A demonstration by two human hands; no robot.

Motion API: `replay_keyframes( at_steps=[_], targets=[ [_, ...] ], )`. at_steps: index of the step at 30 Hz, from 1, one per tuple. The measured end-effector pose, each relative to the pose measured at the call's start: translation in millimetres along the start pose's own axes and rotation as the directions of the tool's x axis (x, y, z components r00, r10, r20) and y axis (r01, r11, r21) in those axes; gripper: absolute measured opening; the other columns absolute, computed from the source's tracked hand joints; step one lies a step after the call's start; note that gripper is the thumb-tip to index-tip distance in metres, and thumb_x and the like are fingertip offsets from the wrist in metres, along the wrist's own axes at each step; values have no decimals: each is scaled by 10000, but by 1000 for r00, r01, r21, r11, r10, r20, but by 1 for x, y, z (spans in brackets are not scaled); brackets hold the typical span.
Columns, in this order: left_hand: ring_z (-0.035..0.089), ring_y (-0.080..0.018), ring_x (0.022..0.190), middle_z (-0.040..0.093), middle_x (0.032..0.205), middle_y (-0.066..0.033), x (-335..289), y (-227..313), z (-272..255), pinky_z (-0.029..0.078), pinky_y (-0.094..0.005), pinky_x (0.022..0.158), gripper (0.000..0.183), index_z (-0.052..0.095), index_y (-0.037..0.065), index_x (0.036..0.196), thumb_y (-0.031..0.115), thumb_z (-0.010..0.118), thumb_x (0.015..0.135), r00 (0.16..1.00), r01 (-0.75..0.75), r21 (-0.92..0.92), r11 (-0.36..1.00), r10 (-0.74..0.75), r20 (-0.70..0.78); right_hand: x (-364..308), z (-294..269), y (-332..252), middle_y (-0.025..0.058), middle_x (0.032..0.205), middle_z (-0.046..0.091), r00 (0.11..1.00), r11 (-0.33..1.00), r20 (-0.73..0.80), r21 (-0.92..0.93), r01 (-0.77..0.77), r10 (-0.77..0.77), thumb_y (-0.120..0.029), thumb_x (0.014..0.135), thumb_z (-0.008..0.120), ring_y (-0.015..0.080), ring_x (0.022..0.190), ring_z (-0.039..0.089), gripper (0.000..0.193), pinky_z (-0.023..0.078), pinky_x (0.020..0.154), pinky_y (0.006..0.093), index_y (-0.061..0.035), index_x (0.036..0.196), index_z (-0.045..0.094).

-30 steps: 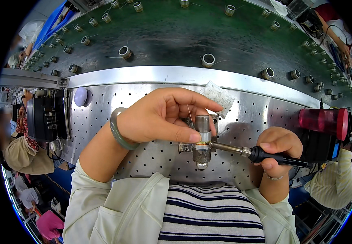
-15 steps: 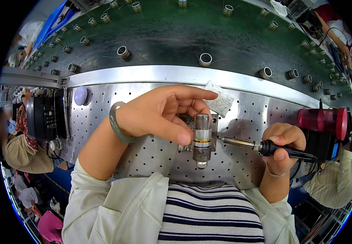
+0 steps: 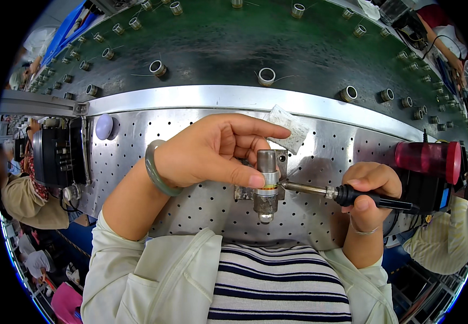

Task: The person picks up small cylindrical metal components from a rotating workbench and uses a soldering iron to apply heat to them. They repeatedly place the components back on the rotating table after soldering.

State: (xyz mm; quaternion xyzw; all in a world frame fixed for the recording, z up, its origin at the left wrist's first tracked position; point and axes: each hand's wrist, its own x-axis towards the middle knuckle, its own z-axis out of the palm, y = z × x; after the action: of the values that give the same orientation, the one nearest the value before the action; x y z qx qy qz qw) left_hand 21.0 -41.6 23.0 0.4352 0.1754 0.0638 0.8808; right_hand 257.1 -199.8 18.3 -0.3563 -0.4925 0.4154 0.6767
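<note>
A dark metal post (image 3: pixel 267 160) stands on a fixture fixed to the perforated metal worktop (image 3: pixel 207 216). Around the post sits a silver ring with a yellow-orange wound band (image 3: pixel 270 177). My left hand (image 3: pixel 201 151) has its thumb pressed against the ring, the middle fingers curled behind the post and the index finger stretched out above. In my right hand (image 3: pixel 377 181) is a soldering iron (image 3: pixel 312 189), its black handle gripped between thumb and fingers. The iron points left, its tip at the ring's right side; whether it touches cannot be made out.
Beyond a metal rail (image 3: pixel 191 96) runs a green conveyor belt (image 3: pixel 207 54) with several small metal rings trailing thin wires. A whitish pad (image 3: pixel 289 129) lies behind the fixture. A purple knob (image 3: pixel 104 127) is at left; a pink container (image 3: pixel 426 161) is at right. Other people work at both sides.
The soldering iron has moved left, bringing its tip to the ring. My left thumb has shifted slightly right onto the ring. The rings on the belt appear slightly further left.
</note>
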Motion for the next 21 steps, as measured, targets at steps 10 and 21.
replay_keyframes(
  at_steps=[10, 21],
  targets=[
    [648, -187, 942, 653, 1004, -196, 1, 0, 0, 551, -224, 769, 726, 418, -96, 1350, -54, 750, 707, 999, -28, -11, 1000, 28, 17, -1, 2, 1, 152, 706, 643, 1000, 1000, -4, -3, -10, 10, -13, 703, 774, 194, 561, 617, 241, 463, 517, 255, 75, 870, 625],
    [650, -183, 928, 652, 1009, -219, 2, 1, 0, 541, -211, 755, 723, 417, -98, 1352, -46, 746, 711, 999, -32, 7, 999, 32, 26, -1, 1, 0, 138, 702, 643, 1000, 1000, 12, -21, -8, 8, -25, 698, 790, 186, 567, 611, 241, 457, 526, 254, 65, 861, 636]
  ],
)
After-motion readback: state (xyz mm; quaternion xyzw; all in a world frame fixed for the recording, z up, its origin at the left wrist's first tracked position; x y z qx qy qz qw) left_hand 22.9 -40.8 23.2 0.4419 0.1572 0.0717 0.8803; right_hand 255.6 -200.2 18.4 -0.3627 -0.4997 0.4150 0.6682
